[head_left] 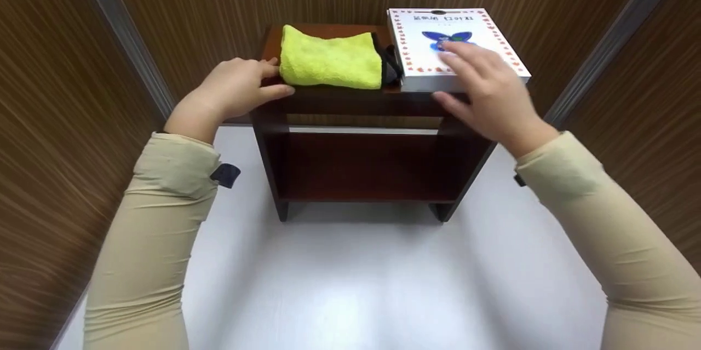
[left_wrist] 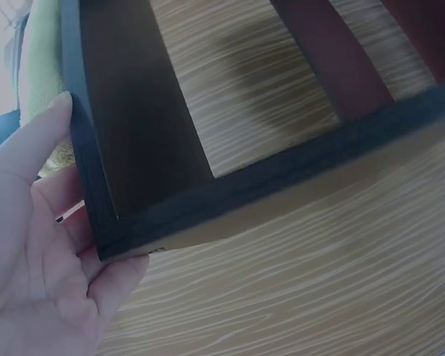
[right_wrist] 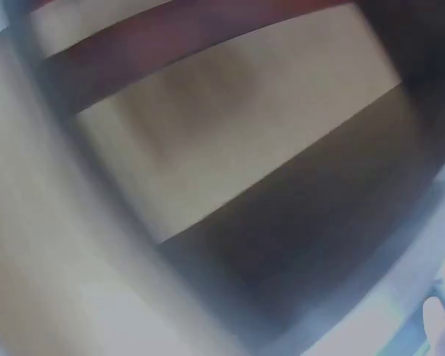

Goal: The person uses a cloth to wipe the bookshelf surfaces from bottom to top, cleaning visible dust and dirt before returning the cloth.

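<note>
My left hand grips the left front corner of a small dark wooden shelf. In the left wrist view, its thumb lies against the board's edge and the fingers bend round the corner. A bright yellow towel with a black edge lies folded on the shelf's top, beside that hand. To its right sits a thick white book or stack of books, its cover showing a blue butterfly. Over the front of it is my right hand, fingers spread and slightly blurred; whether they touch the cover I cannot tell.
Wood-grain panels stand behind the shelf and on both sides. Below the top, the shelf has a lower board and two side legs. The floor is white. Motion blurs the right wrist view.
</note>
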Motion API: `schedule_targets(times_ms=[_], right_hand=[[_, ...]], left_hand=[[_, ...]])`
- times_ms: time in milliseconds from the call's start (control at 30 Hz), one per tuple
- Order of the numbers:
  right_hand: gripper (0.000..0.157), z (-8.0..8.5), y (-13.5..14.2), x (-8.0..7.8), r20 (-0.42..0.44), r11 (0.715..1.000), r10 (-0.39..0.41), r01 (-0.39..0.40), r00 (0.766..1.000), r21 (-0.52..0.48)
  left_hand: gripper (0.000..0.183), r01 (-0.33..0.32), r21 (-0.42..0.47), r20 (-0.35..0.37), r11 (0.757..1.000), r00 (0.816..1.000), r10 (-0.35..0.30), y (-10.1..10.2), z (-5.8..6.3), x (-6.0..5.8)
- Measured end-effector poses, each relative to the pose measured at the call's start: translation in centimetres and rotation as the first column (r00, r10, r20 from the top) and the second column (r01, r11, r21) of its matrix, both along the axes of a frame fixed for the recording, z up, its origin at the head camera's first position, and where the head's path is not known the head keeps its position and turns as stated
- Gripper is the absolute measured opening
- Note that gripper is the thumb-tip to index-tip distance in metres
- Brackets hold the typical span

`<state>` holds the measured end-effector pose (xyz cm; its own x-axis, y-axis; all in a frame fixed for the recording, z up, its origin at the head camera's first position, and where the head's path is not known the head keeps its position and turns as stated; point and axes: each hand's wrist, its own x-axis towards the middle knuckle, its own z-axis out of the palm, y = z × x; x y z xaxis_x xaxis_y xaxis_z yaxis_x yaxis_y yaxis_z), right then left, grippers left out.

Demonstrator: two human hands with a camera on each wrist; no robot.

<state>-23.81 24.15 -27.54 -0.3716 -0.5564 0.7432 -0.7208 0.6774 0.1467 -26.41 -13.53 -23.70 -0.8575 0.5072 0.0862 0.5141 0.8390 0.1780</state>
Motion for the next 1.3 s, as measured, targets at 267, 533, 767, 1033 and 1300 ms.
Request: schedule_targets(times_ms=[267,533,767,1033,1300], right_hand=[[0.047,-1.9,3.6,-1.0,0.010,0.991,-0.130,0.130,0.991,0.027],[0.047,-3.6,1.8,-1.4,-0.086,0.966,-0.206,0.189,0.975,-0.178],[0.046,-4.9,0.8,-2.4,-0.148,0.921,-0.251,0.189,0.957,-0.341],[0.050,-5.7,-1.0,-3.3,-0.191,0.852,-0.290,0.162,0.938,-0.498],[0.046,-6.0,-1.5,-3.8,-0.185,0.823,-0.291,0.147,0.939,-0.549]], left_hand=[[0.057,-0.026,0.004,-0.016,1.000,1.000,0.026,-1.4,-0.3,0.1],[0.078,-0.078,0.109,0.011,0.991,0.997,0.078,-1.7,-0.9,-0.2],[0.081,-0.080,0.268,-0.118,0.960,0.986,0.115,-0.1,-1.0,0.4],[0.078,0.020,-0.005,-0.295,1.000,0.955,-0.020,4.8,-1.1,2.2],[0.083,-0.040,-0.114,-0.150,0.993,0.988,0.022,7.1,-1.4,1.9]])
